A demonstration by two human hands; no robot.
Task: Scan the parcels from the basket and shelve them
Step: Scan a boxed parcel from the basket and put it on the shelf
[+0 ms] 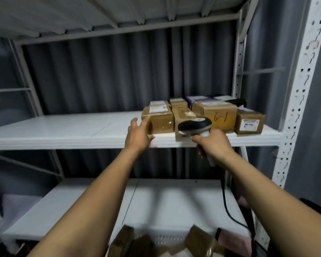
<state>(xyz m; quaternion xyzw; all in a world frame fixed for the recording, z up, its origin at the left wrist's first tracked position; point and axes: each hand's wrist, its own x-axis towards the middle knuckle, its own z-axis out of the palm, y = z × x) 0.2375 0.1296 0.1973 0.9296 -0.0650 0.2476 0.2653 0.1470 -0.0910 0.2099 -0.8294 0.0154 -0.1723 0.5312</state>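
Observation:
Several brown cardboard parcels stand in a group at the right end of the white upper shelf [63, 130]. My left hand [139, 135] reaches to the leftmost parcel [160, 119], fingers spread and touching its left front corner. My right hand [214, 145] grips the handle of a black and grey barcode scanner [195, 126], whose head points at the parcels at the shelf's front edge. A parcel marked "6-1" [218, 113] sits behind the scanner. At the bottom edge, a white basket [167, 238] holds more brown parcels [200, 240].
A white perforated upright [300, 89] borders the shelf on the right. The scanner's black cable [228, 206] hangs down past the lower white shelf [82, 206]. Grey corrugated wall lies behind. The upper shelf's left part is bare.

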